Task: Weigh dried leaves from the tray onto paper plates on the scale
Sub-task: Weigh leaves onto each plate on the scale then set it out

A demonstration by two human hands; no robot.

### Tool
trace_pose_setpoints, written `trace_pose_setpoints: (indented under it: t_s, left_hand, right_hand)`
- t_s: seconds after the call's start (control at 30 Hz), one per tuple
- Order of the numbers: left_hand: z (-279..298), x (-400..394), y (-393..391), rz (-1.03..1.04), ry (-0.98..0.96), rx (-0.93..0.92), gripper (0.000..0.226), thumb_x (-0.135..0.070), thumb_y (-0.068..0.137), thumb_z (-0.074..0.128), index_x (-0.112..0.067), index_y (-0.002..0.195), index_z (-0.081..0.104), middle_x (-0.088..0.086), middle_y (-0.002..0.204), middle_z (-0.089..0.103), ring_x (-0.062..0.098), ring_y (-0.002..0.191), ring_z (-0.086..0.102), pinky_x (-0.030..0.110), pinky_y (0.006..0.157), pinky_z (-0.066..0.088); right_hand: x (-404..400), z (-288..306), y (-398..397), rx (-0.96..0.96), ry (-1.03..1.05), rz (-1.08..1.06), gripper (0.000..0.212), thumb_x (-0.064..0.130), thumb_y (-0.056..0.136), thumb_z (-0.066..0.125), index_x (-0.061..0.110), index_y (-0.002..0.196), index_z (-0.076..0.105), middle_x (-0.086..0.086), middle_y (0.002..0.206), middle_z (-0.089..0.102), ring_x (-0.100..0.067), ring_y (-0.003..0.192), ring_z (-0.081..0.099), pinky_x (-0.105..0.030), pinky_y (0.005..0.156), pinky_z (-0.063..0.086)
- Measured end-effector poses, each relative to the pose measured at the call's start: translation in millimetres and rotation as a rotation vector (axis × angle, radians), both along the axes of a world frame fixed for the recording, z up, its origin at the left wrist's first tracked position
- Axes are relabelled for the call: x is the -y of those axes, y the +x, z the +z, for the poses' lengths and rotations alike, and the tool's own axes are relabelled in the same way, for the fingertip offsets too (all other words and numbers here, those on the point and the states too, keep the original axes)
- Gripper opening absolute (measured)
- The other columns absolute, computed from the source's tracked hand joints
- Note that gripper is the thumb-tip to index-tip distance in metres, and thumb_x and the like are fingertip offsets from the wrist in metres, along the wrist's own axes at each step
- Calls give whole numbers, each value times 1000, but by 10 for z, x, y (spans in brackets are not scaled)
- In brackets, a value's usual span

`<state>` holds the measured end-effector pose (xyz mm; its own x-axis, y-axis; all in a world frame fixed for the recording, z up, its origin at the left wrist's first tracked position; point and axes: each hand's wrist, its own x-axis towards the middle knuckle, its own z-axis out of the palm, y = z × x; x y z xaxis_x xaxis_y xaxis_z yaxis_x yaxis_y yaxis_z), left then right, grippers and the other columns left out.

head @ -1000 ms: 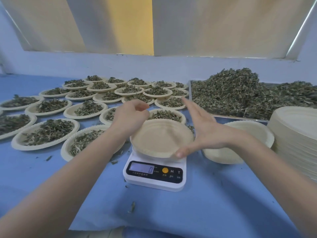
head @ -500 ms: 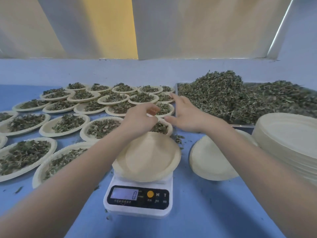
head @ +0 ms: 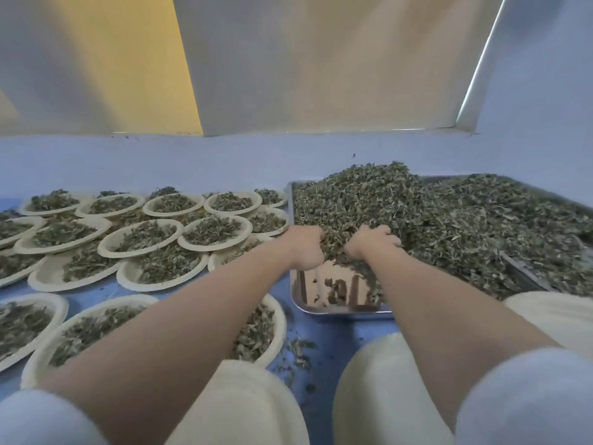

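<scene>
Both hands are in the leaves heaped in the metal tray at the bench's far right. The left hand and right hand sit close together near the tray's near left corner, each with fingers curled into the pile, and between them they clutch a clump of leaves. The bare floor of the tray shows just below the hands, shiny and dotted with a few leaf scraps. The rest of the tray is covered deep, highest toward its far edge. Left of the tray, the filled plates crowd the blue bench in overlapping rows, from the far edge to the near left corner, each holding a small mound of leaves. At the near edge, two empty plates lie partly hidden under the forearms, and a stack of plates shows at the right edge, just beside the tray's near side. Loose crumbs lie on the bench between them. The scale is out of sight.
</scene>
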<state>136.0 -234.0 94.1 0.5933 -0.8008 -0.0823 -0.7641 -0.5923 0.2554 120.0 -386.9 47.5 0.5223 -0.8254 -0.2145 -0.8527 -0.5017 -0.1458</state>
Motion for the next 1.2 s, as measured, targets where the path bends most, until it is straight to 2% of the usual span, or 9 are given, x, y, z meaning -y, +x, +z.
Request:
trace_pose_setpoints:
  t_s: [0.1,0.23,0.37,0.47,0.53,0.6,0.7,1.0,1.2]
  left_hand:
    - [-95,147,203,5,6,-67,49,-6,93,45,-4,141,35,16,133,50,27,118,50,28,81,41]
    - [-255,273,367,25,-5,-163,46,-11,92,49,-4,136,38,11,111,53,22,91,49,28,64,38]
    - [-360,305,450,60,-31,-216,41,-16,91,53,-8,129,41,4,102,44,20,94,45,29,76,37]
    - [-385,267,467,103,-119,-249,24,-13,90,52,-16,111,39,5,101,49,23,100,50,32,76,39]
    - [-364,214,435,122,-186,-253,38,-12,92,50,-15,129,41,10,124,52,23,104,56,33,80,45]
    - [-341,157,412,143,-245,-260,51,-11,93,49,-14,142,34,10,134,49,24,99,60,35,83,49]
    - [-299,61,400,165,-291,-258,51,-9,93,47,-14,142,35,10,135,49,27,107,59,32,86,46]
    - [-269,-169,336,221,-359,-290,38,-3,89,46,-6,127,48,15,126,55,35,110,56,35,89,47]
    - [-285,-272,309,231,-344,-300,43,-5,90,45,-8,133,45,15,121,56,31,105,59,34,84,48]
  right_hand:
    - [286,-113,110,-65,-82,-195,81,37,88,55,15,152,11,-24,155,0,-54,138,4,-78,97,14]
    - [456,-351,134,-96,-78,-446,66,27,96,43,4,150,12,-22,153,12,-50,137,17,-67,104,27]
    - [363,-394,322,44,-125,-91,54,42,94,37,8,136,38,-16,129,47,-36,116,47,-44,82,46]
    - [431,-256,293,315,-293,135,49,43,98,25,16,136,39,-13,128,50,-32,103,56,-32,61,39]
    - [589,-241,222,305,-268,141,52,48,98,24,23,142,35,-12,143,38,-36,122,43,-44,77,45]
    - [684,-327,190,241,-56,124,61,61,95,24,34,149,21,-6,158,13,-40,141,17,-58,104,29]
    - [569,-534,353,335,152,173,72,77,86,21,45,149,5,-1,160,-11,-39,145,-3,-58,113,6]
    - [-9,-638,638,133,-202,543,54,64,92,20,51,144,20,6,160,4,-34,145,4,-65,109,8]
    - [8,-379,283,259,48,727,46,61,94,34,40,131,49,2,146,44,-25,129,42,-48,107,34]
